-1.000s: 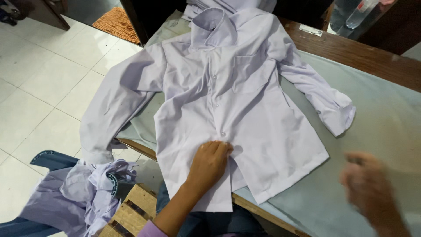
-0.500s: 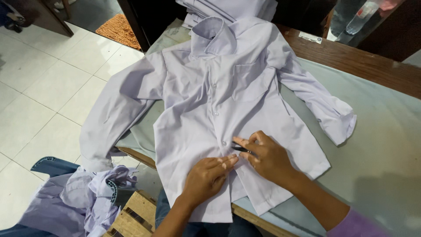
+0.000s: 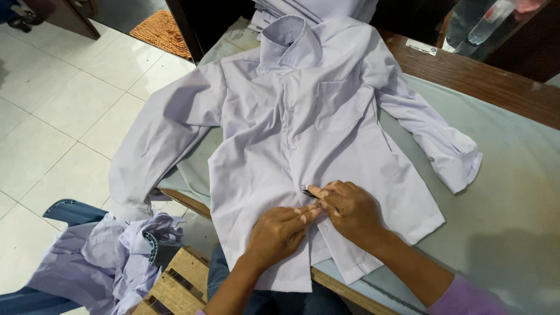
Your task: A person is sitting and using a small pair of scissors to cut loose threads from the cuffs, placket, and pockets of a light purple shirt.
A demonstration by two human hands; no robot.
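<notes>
- White floor tiles (image 3: pixel 52 116) run along the left, with an orange mat (image 3: pixel 162 32) by a dark doorway; my wooden bench (image 3: pixel 478 76) is covered by a pale green cloth (image 3: pixel 513 192).
- On that cloth lies a pale lilac long-sleeved shirt with white buttons (image 3: pixel 303 128), front up, collar toward the far edge of the bench, hem over the near edge by me. One sleeve hangs off the left edge; the other lies bent toward the right.
- My left hand (image 3: pixel 280 230) rests flat on the lower front, fingers together, pinning the fabric just beside the placket. It grips nothing.
- My right hand (image 3: pixel 350 207) is curled, fingertips pinched at the placket on a small dark slim tool (image 3: pixel 309 193); I cannot tell what kind it is. The two hands touch at the fingertips.
- To work well here, I judge the left hand should keep the cloth taut and flat so both layers stay aligned, while the right works in small, controlled moves at the button line without puckering the fabric.
- More lilac garments (image 3: pixel 99 262) sit heaped in a blue basket (image 3: pixel 70 211) on the floor at the near left corner, beside a slatted wooden crate (image 3: pixel 175 286). Folded ones (image 3: pixel 315 9) are stacked at the far edge.
</notes>
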